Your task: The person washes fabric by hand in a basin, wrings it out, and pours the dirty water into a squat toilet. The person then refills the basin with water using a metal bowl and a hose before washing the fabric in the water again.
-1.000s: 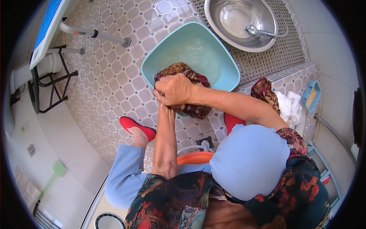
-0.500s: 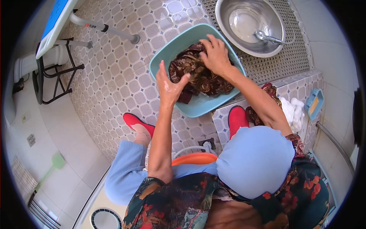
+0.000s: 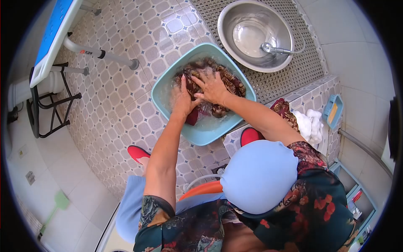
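Note:
A teal plastic basin [image 3: 200, 137] on the tiled floor holds water and a wet dark maroon and brown flower-patterned cloth [image 3: 231, 80]. Both hands are inside the basin, close together. My left hand [image 3: 183, 101] rests at the cloth's left side with its fingers stretched out and slightly blurred. Over the middle of the cloth lies my right hand [image 3: 211, 87], palm down with fingers spread, its thumb near my left thumb. Neither hand is wrapped round the cloth. Churned water shows along the cloth's edges.
A steel bowl [image 3: 283, 59] with a shower head [image 3: 268, 47] in it stands on a grey perforated mat [image 3: 264, 90]. White cloth [image 3: 310, 125] and a blue soap dish [image 3: 333, 111] lie on the tiled ledge at right. A blue-topped stand [image 3: 52, 38] is at upper left.
My hands have come down onto the cloth and closer together; before, they were apart above it. The water is now stirred and the cloth shifted. The view has moved, too.

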`<state>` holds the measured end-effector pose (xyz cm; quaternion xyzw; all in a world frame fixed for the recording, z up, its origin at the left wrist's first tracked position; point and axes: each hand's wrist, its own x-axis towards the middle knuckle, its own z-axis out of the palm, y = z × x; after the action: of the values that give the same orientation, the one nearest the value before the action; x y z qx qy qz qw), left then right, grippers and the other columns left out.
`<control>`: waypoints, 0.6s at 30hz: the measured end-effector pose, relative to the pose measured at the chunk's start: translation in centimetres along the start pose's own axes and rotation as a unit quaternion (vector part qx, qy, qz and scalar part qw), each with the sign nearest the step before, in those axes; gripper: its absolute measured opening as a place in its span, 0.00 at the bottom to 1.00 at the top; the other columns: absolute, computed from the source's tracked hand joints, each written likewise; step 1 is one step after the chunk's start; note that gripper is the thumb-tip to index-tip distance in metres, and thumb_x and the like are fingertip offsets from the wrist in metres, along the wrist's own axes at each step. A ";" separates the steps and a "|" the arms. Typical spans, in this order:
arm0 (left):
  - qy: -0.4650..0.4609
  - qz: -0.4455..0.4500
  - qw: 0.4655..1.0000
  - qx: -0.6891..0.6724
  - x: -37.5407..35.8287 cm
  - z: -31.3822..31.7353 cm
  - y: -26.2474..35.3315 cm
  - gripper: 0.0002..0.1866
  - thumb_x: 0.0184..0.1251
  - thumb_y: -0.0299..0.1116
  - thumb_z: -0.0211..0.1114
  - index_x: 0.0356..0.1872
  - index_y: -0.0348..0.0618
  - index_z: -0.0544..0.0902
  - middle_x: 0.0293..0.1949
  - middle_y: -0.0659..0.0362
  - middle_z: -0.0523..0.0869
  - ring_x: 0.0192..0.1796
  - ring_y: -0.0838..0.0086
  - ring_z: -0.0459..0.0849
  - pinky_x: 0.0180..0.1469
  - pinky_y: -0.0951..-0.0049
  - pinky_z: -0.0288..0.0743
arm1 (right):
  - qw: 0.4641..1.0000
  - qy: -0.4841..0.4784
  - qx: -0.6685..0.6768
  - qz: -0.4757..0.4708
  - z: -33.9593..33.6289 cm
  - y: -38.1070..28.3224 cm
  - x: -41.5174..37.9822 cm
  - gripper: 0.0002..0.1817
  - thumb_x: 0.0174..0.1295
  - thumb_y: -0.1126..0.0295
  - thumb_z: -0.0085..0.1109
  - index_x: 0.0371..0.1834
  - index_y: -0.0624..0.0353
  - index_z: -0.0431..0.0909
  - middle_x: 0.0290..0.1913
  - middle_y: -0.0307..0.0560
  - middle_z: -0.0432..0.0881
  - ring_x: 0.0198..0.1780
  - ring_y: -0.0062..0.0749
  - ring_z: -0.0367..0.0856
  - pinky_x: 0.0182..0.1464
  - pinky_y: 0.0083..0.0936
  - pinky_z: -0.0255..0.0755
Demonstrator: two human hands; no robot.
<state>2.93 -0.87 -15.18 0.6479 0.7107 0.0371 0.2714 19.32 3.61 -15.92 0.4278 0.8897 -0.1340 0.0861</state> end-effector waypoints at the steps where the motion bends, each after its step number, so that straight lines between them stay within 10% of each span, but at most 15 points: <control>1: -0.008 0.016 0.999 -0.027 0.2 -0.3 -0.1 0.64 0.41 0.50 0.80 0.77 0.50 0.45 0.66 0.34 0.64 0.65 0.39 0.66 0.65 0.43 0.62 | 0.999 -0.024 0.030 0.006 -0.4 0.1 0.4 0.40 0.65 0.35 0.42 0.77 0.42 0.54 0.76 0.54 0.54 0.75 0.57 0.51 0.67 0.60 0.47; 7: 0.047 -0.048 0.996 -0.052 -3.6 -0.9 0.7 0.61 0.45 0.40 0.78 0.76 0.44 0.44 0.63 0.33 0.65 0.63 0.40 0.67 0.66 0.53 0.63 | 0.990 -0.020 0.106 0.092 -2.6 1.7 1.9 0.36 0.60 0.39 0.55 0.72 0.32 0.60 0.65 0.60 0.71 0.62 0.55 0.73 0.54 0.49 0.73; 10: 0.241 -0.056 0.948 -0.201 -6.4 0.6 0.9 0.61 0.42 0.32 0.80 0.73 0.29 0.45 0.65 0.30 0.59 0.66 0.38 0.62 0.70 0.54 0.58 | 0.972 -0.010 0.185 0.143 -2.4 2.3 2.1 0.33 0.63 0.46 0.56 0.69 0.45 0.63 0.55 0.65 0.78 0.52 0.58 0.80 0.50 0.48 0.75; 15: 0.204 -0.159 0.944 -0.205 -7.2 1.4 3.4 0.59 0.42 0.33 0.79 0.73 0.35 0.48 0.64 0.30 0.60 0.67 0.39 0.62 0.71 0.55 0.57 | 0.898 -0.003 0.324 0.297 1.8 5.4 1.5 0.28 0.64 0.53 0.54 0.60 0.62 0.72 0.47 0.68 0.81 0.49 0.58 0.81 0.52 0.44 0.74; 18: 0.166 -0.170 0.965 -0.109 -6.2 1.9 3.0 0.54 0.43 0.38 0.78 0.71 0.39 0.56 0.54 0.36 0.71 0.57 0.41 0.71 0.64 0.56 0.65 | 0.621 0.026 0.690 0.370 0.0 4.4 -1.8 0.29 0.65 0.56 0.52 0.51 0.78 0.74 0.45 0.57 0.82 0.44 0.38 0.81 0.50 0.32 0.72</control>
<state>6.49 -6.81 -13.45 0.4688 0.8371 0.1750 0.2210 23.85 4.90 -16.19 0.6580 0.3039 -0.6546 -0.2149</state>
